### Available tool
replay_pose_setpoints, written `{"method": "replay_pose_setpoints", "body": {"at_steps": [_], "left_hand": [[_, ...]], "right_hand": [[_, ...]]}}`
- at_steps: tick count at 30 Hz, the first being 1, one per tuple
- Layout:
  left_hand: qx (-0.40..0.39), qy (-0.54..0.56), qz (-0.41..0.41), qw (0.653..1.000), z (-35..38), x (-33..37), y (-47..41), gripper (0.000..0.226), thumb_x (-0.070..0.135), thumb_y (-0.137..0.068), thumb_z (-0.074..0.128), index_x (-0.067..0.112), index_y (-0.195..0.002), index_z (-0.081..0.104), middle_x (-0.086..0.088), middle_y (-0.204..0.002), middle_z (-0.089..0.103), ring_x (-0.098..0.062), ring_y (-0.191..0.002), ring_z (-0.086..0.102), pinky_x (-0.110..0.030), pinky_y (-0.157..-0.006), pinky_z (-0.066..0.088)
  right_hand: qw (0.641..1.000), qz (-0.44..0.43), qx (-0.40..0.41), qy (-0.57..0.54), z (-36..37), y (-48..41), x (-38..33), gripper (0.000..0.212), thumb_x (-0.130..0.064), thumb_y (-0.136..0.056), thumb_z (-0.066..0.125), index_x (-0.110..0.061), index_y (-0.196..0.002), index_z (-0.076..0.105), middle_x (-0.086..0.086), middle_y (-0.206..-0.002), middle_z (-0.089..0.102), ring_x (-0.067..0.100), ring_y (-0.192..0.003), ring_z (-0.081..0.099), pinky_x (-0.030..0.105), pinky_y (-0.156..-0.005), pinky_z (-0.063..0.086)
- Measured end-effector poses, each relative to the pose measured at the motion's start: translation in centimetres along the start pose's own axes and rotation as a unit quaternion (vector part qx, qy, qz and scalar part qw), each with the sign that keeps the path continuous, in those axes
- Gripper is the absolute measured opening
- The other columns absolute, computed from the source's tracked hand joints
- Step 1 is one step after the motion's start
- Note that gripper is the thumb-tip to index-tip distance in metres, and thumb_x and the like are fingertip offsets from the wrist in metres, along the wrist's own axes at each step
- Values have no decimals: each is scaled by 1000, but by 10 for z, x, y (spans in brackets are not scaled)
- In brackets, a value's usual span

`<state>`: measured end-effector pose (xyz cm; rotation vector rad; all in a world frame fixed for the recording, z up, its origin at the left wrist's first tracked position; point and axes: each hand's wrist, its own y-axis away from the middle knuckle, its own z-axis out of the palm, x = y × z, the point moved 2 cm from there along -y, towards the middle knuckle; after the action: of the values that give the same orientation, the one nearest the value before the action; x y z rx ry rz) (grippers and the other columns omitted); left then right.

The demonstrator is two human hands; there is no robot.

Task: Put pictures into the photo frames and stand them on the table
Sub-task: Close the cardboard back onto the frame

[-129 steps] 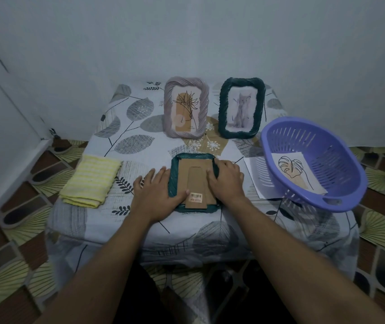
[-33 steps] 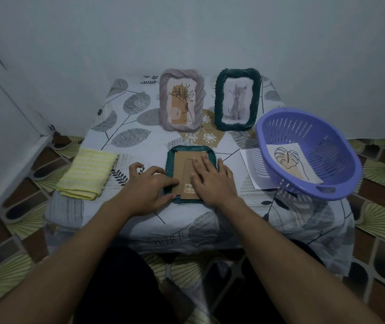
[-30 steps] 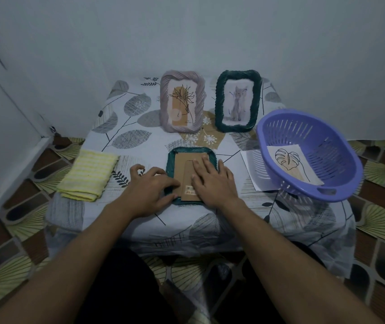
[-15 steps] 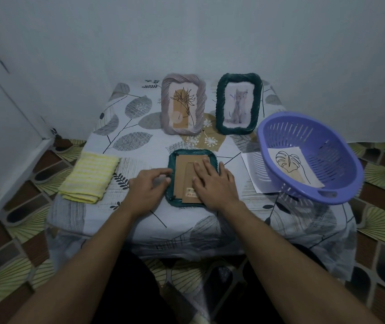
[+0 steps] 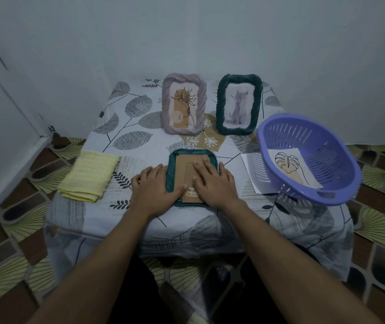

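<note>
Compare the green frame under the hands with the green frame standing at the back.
The near green frame lies flat, face down; the back green frame stands upright, facing forward. The near green frame shows its cardboard backing; the back green frame shows a cat picture. The left hand and right hand rest on the near green frame; nothing touches the back green frame. Both have dark green twisted rims.

The light is dim and bluish. Away from the table (image 5: 140, 146), corners look stretched and soft
</note>
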<state>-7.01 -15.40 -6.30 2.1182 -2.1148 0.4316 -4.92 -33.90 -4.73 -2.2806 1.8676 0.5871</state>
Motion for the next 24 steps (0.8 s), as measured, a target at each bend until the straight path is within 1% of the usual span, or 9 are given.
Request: {"method": "replay_pose_setpoints", "body": {"at_steps": [3, 5, 7, 9, 11, 13, 16, 19, 24], "left_hand": [[7, 8, -1, 1000, -1, 1, 1, 86, 83, -82, 37, 28, -148, 35, 3, -156, 35, -24, -143, 25, -46, -109, 19], [9, 9, -1, 1000, -2, 1, 1, 85, 83, -82, 38, 29, -147, 36, 3, -155, 36, -23, -142, 26, -46, -108, 20], [10, 5, -2, 1000, -2, 0, 0, 86, 84, -81, 37, 28, -146, 36, 4, -155, 36, -23, -141, 27, -46, -107, 20], [9, 2, -3, 1000, -2, 0, 0, 88, 86, -80, 35, 28, -147, 36, 3, -155, 36, -23, -141, 27, -47, -108, 21], [10, 2, -3, 1000, -1, -1, 0, 90, 86, -79, 34, 27, -147, 36, 3, -155, 37, -24, -141, 28, -47, -108, 22], [11, -2, -2, 1000, -1, -1, 0, 91, 88, -78, 32, 28, -147, 36, 3, -155, 37, -24, -141, 28, -48, -108, 22], [10, -3, -2, 1000, 0, -2, 0, 95, 89, -77, 28, 27, -148, 35, 3, -156, 36, -23, -142, 27, -48, -109, 22], [8, -1, -4, 1000, 1, -3, -1, 94, 89, -77, 29, 27, -149, 35, 3, -156, 35, -23, -142, 26, -48, -109, 21], [8, 6, -4, 1000, 2, -3, -1, 93, 89, -78, 31, 28, -149, 35, 4, -157, 35, -23, -143, 26, -48, -110, 21]], "right_hand": [[998, 13, -36, -47, -5, -5, 1, 56, -49, -103, 34, -41, -156, 17, -8, -168, 0, 32, -153, -7, 46, -121, -3], [994, 23, -57, -87, -11, -7, 0, 63, -42, -99, 46, -41, -156, 19, -8, -168, 3, 30, -154, -3, 47, -121, 1], [988, 29, -45, -147, -18, -5, -1, 67, -33, -95, 54, -40, -155, 25, -7, -167, 10, 27, -153, 7, 50, -120, 10], [982, 36, -13, -183, -23, 2, 2, 62, -27, -93, 55, -37, -151, 36, -3, -165, 19, 25, -151, 19, 50, -119, 19], [988, 37, 6, -148, -26, 12, 7, 56, -28, -91, 56, -35, -146, 45, 1, -161, 28, 27, -146, 29, 51, -116, 26], [993, 38, 25, -113, -28, 23, 14, 55, -29, -87, 59, -33, -141, 49, 2, -152, 40, 27, -139, 38, 50, -112, 31], [996, 47, 55, -45, -34, 41, 18, 43, -37, -90, 59, -37, -132, 54, -2, -136, 51, 22, -127, 48, 43, -102, 31], [996, 44, 73, 29, -37, 54, 19, 34, -49, -91, 60, -36, -122, 59, -6, -127, 55, 19, -121, 51, 41, -97, 30], [991, 44, 110, 61, -43, 61, 17, 24, -56, -88, 64, -33, -89, 70, -12, -120, 59, 15, -116, 50, 37, -92, 28]]}}
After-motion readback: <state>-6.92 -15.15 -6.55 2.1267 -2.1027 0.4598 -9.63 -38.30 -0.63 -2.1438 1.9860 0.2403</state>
